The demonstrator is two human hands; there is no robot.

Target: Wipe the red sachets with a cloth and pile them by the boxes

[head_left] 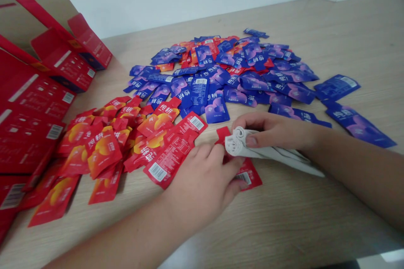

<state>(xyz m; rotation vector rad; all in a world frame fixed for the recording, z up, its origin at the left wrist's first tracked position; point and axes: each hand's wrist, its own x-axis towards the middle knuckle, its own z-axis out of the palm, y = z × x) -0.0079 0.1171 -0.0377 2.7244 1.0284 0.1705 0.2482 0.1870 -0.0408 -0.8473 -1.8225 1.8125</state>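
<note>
Your right hand (277, 130) is closed around the rolled white cloth (255, 152) over the bench (284, 218), your left hand (205, 176) half-curled beside it, grip unclear, so uneven pressure might unwind the roll or drag the red sachet (253, 173) beneath.

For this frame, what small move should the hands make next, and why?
Probably a light wipe: draw the folded white cloth across the red sachet while the left hand steadies it. The right hand grips the cloth just over that sachet, and the left hand's fingers are at it too, so little repositioning seems needed.
</note>
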